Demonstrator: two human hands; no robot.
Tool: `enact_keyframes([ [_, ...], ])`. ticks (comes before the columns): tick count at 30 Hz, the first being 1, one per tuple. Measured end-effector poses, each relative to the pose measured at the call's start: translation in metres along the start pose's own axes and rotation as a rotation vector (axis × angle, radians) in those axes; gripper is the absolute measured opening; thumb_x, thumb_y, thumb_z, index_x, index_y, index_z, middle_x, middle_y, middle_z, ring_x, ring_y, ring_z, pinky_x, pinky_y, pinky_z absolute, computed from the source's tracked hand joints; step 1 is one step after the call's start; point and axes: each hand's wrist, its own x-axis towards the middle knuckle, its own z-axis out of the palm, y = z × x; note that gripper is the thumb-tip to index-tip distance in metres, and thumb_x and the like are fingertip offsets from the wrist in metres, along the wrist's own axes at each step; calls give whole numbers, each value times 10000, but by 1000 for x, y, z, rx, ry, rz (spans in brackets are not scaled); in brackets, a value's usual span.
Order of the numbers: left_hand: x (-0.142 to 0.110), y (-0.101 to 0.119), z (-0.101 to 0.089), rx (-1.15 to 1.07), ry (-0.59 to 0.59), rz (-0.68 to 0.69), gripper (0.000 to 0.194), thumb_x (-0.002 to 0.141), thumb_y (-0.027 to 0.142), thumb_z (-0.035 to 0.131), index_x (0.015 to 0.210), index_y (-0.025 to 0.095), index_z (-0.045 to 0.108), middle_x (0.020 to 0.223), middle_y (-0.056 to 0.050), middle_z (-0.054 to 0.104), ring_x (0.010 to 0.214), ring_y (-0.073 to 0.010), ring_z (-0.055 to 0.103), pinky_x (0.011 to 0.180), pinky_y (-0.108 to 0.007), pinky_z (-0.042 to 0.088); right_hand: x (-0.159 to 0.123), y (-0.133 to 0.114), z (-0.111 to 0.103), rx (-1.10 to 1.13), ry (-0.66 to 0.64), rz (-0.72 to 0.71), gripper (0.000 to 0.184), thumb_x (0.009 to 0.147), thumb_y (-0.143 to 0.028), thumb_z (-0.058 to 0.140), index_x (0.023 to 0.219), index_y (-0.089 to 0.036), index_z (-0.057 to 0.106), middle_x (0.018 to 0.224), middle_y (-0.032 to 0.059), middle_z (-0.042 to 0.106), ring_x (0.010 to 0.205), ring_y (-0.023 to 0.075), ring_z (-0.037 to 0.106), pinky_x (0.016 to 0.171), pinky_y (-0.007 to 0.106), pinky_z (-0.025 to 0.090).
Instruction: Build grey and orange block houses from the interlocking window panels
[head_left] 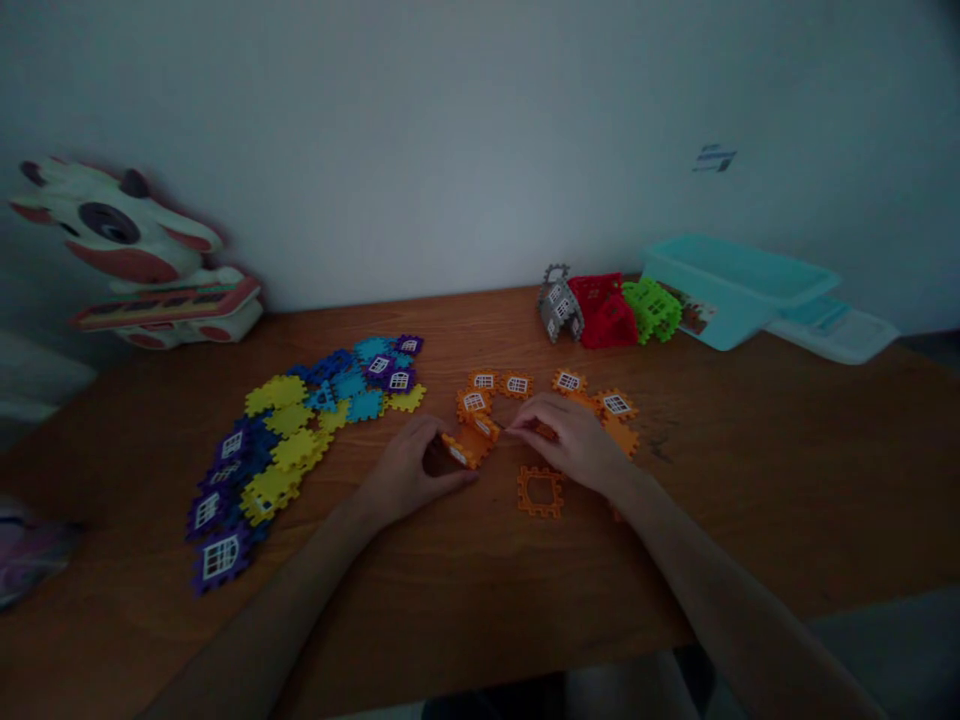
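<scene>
Left forearm [277,605] and right forearm [739,600] come in from the bottom edge and angle toward each other over a wooden tabletop [795,480]. The left hand [409,470] has a half-closed grip, its fingers curved over one end of an orange assembly [469,445], which is made of interlocking plastic tiles joined at an angle near the middle of the tabletop. The right hand [566,440] has a nearly closed grip, with its fingertips pinched at the assembly's far end.

Just beyond the hands, five orange window tiles [516,384] lie in a loose arc, and one hollow orange frame [540,492] lies just below the right hand. To the left is one heap of blue, teal, yellow and purple tiles [300,440] (too overlapped to count singly). Three small tile houses stand along the far edge: one gray [559,307], one red [604,312] and one green [652,310]. Beside the green house are one teal plastic tray [739,290] and one paler, shallow tray [832,332]. One cow-faced toy [127,250] sits past the tabletop's far left corner.
</scene>
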Motion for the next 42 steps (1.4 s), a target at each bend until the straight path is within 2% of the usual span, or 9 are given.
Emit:
enact_keyframes([
  [5,-1,3,-3,-33,-20,119,316,829,472,772,954,219,629,1038,-44,688,982,-218,644,873,-352,525,0,13,-14,-109,85,77,177,1011,-318,564,1023,-229,716,980,53,774,839,201,705,772,345,535],
  [9,-2,5,-4,-48,-47,134,237,903,447,693,966,221,659,994,-39,705,927,-199,658,842,-334,534,-1,21,-26,-207,78,162,246,1005,-389,552,974,-222,730,875,55,758,749,211,687,711,347,519],
  [12,-2,6,-4,-32,-57,122,230,919,440,669,967,215,668,941,-34,711,855,-186,665,797,-317,539,-2,25,-36,-242,43,203,299,1002,-442,531,925,-233,729,885,72,743,804,241,690,750,379,525],
  [16,-2,4,-2,-17,-18,145,221,923,419,670,982,206,668,933,-37,718,836,-181,672,762,-302,536,-5,31,-44,-215,58,274,298,985,-463,539,997,-237,733,991,97,741,902,280,688,844,452,534],
  [22,-2,1,0,-27,-22,163,221,909,415,696,995,213,673,993,-44,720,916,-193,679,829,-322,542,-6,32,-28,-282,-50,250,406,827,-565,742,1045,-223,737,1103,135,708,1055,359,656,958,539,506],
  [29,-2,3,-1,-56,-43,163,224,912,423,696,1014,224,699,1037,-49,734,966,-200,680,876,-345,546,-3,23,-10,-143,-123,242,465,811,-419,805,1211,-230,660,1181,121,712,1065,329,677,945,518,525],
  [36,-3,10,0,-148,-39,145,268,896,431,716,1053,214,711,1051,-62,754,968,-203,699,884,-343,555,-4,19,-4,-4,-54,180,568,827,-294,774,1353,-295,561,1344,99,631,1233,316,606,1056,545,468],
  [39,-4,13,4,-162,-73,113,257,894,431,719,1050,227,714,1042,-46,765,945,-197,709,873,-334,553,-3,19,3,63,-53,193,505,870,-258,706,1356,-281,570,1294,97,667,1130,285,664,975,488,535],
  [42,-4,16,5,-141,-94,114,211,905,429,706,974,232,730,990,-32,774,929,-199,709,902,-347,543,-1,16,7,110,-65,179,251,913,-304,664,1161,-277,691,1118,69,743,986,259,706,896,453,566],
])
